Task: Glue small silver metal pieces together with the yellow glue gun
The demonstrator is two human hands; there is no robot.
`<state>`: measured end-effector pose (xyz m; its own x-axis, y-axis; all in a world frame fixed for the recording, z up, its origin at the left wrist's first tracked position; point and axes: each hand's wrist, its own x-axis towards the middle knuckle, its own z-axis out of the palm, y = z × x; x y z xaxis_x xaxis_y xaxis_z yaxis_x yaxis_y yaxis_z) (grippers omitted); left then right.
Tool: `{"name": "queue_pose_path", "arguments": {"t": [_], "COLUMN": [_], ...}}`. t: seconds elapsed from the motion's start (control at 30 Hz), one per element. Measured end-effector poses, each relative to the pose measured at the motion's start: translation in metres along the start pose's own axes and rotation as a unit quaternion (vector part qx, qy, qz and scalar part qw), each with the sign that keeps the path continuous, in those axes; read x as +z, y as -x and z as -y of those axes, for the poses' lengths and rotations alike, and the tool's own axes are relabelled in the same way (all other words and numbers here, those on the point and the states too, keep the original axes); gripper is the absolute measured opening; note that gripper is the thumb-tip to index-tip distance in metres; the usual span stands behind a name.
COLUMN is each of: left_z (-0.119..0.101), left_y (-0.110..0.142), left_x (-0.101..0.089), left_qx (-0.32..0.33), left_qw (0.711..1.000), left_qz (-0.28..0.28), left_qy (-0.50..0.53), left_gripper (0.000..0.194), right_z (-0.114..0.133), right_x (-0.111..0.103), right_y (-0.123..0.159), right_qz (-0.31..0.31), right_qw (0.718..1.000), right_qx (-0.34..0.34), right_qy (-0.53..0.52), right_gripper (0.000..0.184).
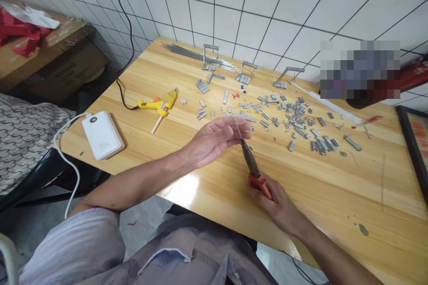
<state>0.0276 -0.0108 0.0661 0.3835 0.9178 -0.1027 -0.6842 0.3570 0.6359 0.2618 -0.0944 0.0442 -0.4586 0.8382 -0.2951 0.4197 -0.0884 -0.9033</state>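
Note:
My right hand (pixel 272 200) is wrapped round the red handles of a pair of needle-nose pliers (pixel 250 159), whose long dark jaws point up and away from me. A short, thin twisted wire (pixel 238 128) sticks out from the tips of the jaws. Close behind that wire is my left hand (pixel 219 138), with its fingers stretched out and its thumb bent; whether it touches the wire I cannot tell. Just beyond both hands, many small grey metal-like strips and blocks (pixel 297 113) lie scattered on the wooden table (pixel 207 187).
A yellow glue gun (pixel 160 104) and a white power bank (pixel 103 136) with a cable lie to the left. Along the wall are a bundle of thin wires (pixel 197 55) and small grey frames, one a chair-like frame (pixel 246 72). A red-handled tool (pixel 369 121) lies right.

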Motion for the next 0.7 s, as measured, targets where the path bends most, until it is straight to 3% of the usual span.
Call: {"name": "queue_pose_path", "arguments": {"t": [0.3,0.43,0.57,0.7], "left_z": [0.007,0.004,0.003,0.009], "left_y": [0.003,0.004,0.005,0.01], "left_x": [0.001,-0.002,-0.008,-0.009], "left_qx": [0.026,0.09,0.132,0.09], "left_qw": [0.997,0.985,0.958,0.932], "left_qz": [-0.002,-0.028,-0.052,-0.037], "left_qy": [-0.078,-0.143,-0.249,-0.349], "left_gripper": [0.038,0.033,0.028,0.029], "right_z": [-0.003,0.001,0.006,-0.001], "right_x": [-0.001,-0.009,-0.024,-0.034], "right_y": [0.004,0.006,0.011,0.013], "right_qz": [0.09,0.111,0.078,-0.017], "right_qw": [0.989,0.993,0.994,0.988], "right_qx": [0.051,0.02,-0.009,-0.016], "right_qy": [-0.103,-0.04,0.07,0.153], "right_gripper": [0.019,0.026,0.026,0.025]}}
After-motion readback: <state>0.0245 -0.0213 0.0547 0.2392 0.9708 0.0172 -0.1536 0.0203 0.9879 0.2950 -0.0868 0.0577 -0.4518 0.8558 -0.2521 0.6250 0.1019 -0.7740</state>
